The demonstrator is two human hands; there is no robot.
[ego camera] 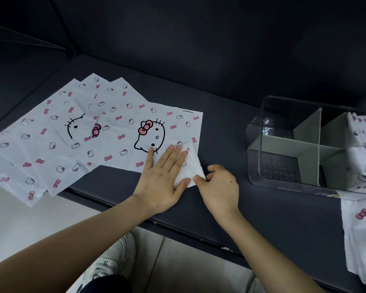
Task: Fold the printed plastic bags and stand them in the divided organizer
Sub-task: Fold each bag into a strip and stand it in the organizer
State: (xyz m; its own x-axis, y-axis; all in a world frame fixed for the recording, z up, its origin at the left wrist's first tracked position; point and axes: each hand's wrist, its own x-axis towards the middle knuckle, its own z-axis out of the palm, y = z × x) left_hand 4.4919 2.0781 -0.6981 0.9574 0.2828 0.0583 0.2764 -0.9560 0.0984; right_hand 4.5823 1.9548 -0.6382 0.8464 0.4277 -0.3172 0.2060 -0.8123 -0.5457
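Printed plastic bags (51, 144) lie fanned out flat on the left part of the dark bench (230, 115), some hanging over its near edge. The top bag (156, 123), with the large cat face, is the one being worked on. The left hand (163, 176) lies flat on its near right part, fingers straight and a little spread, pressing it down. The right hand (218, 187), just beside it, pinches the turned-up corner (191, 166) of this bag between thumb and fingertips.

I judge that the first fold of this bag is only beginning, because most of the sheet is flat. The next move probably calls for drawing the pinched edge over to the left while the flat hand holds the sheet, then smoothing the crease, as thin plastic slips and springs back easily.

At the right stands the clear organizer (256, 149) with grey dividers. Folded bags (361, 134) stand in its right compartments; the left compartments show no bags.
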